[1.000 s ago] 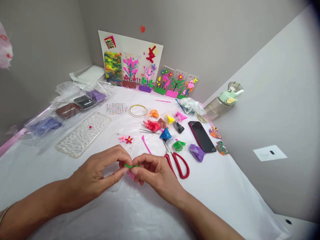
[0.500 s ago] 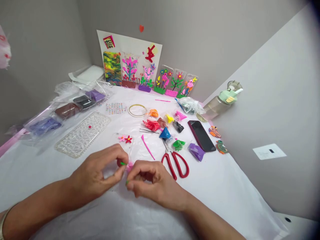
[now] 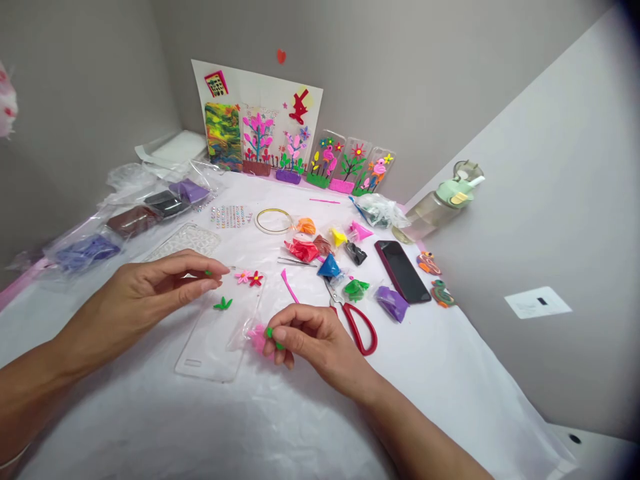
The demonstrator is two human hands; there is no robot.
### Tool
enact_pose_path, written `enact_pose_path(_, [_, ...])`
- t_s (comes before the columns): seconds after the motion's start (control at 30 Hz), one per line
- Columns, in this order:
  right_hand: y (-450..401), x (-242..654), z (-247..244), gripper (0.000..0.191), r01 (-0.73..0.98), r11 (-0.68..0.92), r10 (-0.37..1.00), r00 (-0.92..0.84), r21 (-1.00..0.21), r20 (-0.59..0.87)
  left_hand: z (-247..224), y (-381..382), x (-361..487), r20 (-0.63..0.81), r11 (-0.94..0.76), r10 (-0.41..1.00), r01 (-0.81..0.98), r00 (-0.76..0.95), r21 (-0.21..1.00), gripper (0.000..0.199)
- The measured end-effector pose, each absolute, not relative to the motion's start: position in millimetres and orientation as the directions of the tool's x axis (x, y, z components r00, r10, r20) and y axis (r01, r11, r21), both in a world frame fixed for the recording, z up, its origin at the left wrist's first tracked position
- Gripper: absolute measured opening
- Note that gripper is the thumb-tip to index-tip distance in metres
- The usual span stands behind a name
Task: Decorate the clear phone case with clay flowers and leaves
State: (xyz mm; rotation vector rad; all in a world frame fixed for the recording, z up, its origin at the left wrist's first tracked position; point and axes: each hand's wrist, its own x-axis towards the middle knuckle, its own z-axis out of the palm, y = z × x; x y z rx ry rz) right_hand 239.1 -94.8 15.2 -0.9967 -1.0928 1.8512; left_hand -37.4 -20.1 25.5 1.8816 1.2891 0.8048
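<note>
On the table lies a clear phone case (image 3: 207,343). Near its top edge are a pink clay flower (image 3: 243,277) and a red clay flower (image 3: 256,279), with green clay leaves (image 3: 223,304) lower down. My left hand (image 3: 145,293) hovers over the case's upper left, a tiny bit of green clay (image 3: 207,272) between index finger and thumb. Green clay (image 3: 270,331) is pinched in my right hand (image 3: 310,340), at the case's right side. A plastic bag of pink clay (image 3: 256,338) lies partly behind those fingers.
Red-handled scissors (image 3: 361,327), a pink clay strip (image 3: 289,287) and several bagged clays, such as the purple one (image 3: 393,304), lie to the right. Farther right are a phone (image 3: 403,272) and a bottle (image 3: 435,203). A textured case (image 3: 185,241) sits behind my left hand. Decorated cases (image 3: 327,160) stand at the back.
My left hand has moved left and up, apart from my right hand, uncovering the clear case and green leaves. My right hand has shifted slightly right, still pinching green clay.
</note>
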Motion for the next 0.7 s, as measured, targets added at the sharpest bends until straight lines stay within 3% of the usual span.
enact_pose_path(0.17, [-96.3,236.8,18.4,0.042,-0.203,-0.352,0.873,-0.422,-0.914,-0.243,23.8,-23.8,-44.3,0.045,-0.174,0.965,0.501,0.259,0.848,0.046])
enact_pose_path(0.37, [-97.1,237.6,17.1,0.037,-0.206,-0.334,0.876,-0.428,-0.920,-0.222,27.5,-32.8,-50.9,0.149,-0.375,0.903,0.570,0.403,0.731,0.042])
enact_pose_path(0.57, [-98.8,238.6,17.9,0.039,-0.213,-0.334,0.871,-0.441,-0.918,-0.215,13.9,-44.2,-44.3,0.241,-0.454,0.874,0.532,0.422,0.715,0.035])
enact_pose_path(0.7, [-98.4,238.1,19.9,0.041,-0.194,-0.331,0.872,-0.437,-0.923,-0.221,0.5,-48.3,-43.7,0.144,-0.339,0.920,0.554,0.365,0.761,0.038])
